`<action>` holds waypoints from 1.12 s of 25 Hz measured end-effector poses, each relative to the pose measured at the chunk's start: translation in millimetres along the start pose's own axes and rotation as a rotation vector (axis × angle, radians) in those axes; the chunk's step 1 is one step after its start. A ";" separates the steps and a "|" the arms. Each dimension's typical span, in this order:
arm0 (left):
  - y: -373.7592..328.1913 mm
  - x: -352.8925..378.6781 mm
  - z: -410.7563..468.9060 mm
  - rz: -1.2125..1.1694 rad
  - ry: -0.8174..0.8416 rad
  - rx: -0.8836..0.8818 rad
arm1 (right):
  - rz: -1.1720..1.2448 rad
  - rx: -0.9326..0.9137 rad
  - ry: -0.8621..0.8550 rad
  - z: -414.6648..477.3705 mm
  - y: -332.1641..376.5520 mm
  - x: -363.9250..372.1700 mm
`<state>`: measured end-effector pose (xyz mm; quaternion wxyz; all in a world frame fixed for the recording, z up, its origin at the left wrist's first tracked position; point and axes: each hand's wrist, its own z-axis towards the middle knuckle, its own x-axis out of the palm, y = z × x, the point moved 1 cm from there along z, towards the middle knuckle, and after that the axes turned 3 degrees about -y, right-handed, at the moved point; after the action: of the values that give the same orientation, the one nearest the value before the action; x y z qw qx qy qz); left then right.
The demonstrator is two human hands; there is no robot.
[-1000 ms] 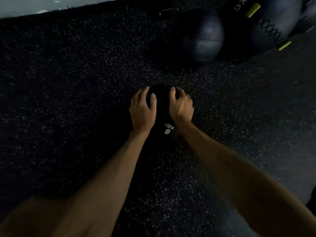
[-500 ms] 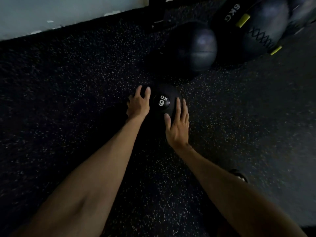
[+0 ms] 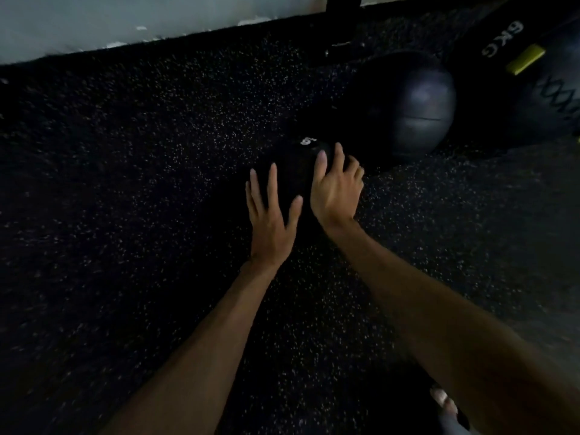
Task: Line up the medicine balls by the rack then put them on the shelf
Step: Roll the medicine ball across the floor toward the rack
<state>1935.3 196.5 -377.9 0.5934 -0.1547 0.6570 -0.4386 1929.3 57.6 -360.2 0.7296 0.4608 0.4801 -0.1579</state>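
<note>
The small medicine ball (image 3: 297, 172), marked 6, sits on the floor (image 3: 157, 183) just beside a larger ball (image 3: 411, 105). The left hand (image 3: 270, 219) and right hand (image 3: 336, 191) press on it with fingers spread, gripping nothing. It is probably dense and slick, so cup it low on both sides.

On floor (image 3: 157, 221): small ball (image 3: 297, 166); bigger ball (image 3: 414, 105) just behind-right; third ball (image 3: 552, 98) farther right.

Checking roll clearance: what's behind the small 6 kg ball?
A larger dark ball sits just behind the small ball, with a stitched ball further right. Whether the first two touch is lost in shadow. The left hand and right hand cover its near side.
</note>
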 end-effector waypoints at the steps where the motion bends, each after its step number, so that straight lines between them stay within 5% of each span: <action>1: 2.1 1.9 1.1 0.009 0.054 0.021 | 0.004 0.009 0.032 19.0 7.5 3.2; 5: -4.1 0.2 49.6 0.023 0.126 -0.052 | 0.129 -0.024 0.121 82.1 30.4 10.0; 9: -25.9 3.1 106.9 0.121 0.142 -0.201 | 0.205 -0.462 0.021 83.3 12.9 13.6; 11: -28.0 2.7 136.7 0.117 0.149 -0.274 | 0.202 -0.528 0.019 67.2 -13.2 20.3; 20: -38.7 13.8 194.0 -0.019 -0.092 -0.388 | 0.262 -0.421 0.200 100.8 -13.9 37.9; 25: -39.1 6.0 176.8 0.192 0.242 -0.229 | 0.352 -0.330 0.310 110.0 -26.3 23.8; 28: -61.5 -13.8 167.2 0.298 0.265 -0.220 | 0.149 -0.277 0.511 110.5 -20.7 -9.3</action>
<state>2072.3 105.9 -307.4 0.5395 -0.0606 0.7887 -0.2884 1972.1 -46.3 -350.4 0.6507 0.4155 0.6300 0.0839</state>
